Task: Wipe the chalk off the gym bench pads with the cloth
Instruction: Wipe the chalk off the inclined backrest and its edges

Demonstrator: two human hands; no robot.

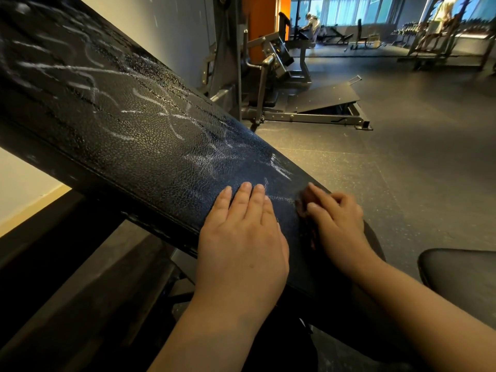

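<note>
- Chalk crosses most of the slanted back pad in white streaks, from just above the hands up to the blurred top end. The job looks barely begun.
- Left hand lies flat on the lower pad, fingers straight and close together, pressing the leather. It serves well as a brace and should stay off the chalked area.
- Right hand sits at the pad's right edge, fingers curled round a dark reddish cloth. Most of the cloth is hidden beneath the palm.
- The grained leather probably traps powder in its creases, so firm pressure with overlapping strokes should work better than light dabs.
- Starting at the nearest streaks beside the cloth and working uphill would avoid dragging chalk over wiped leather.
- Refolding to a fresh face now and then should limit smearing.
- The seat pad at lower right is mostly out of view, so I cannot tell whether it carries chalk.
</note>
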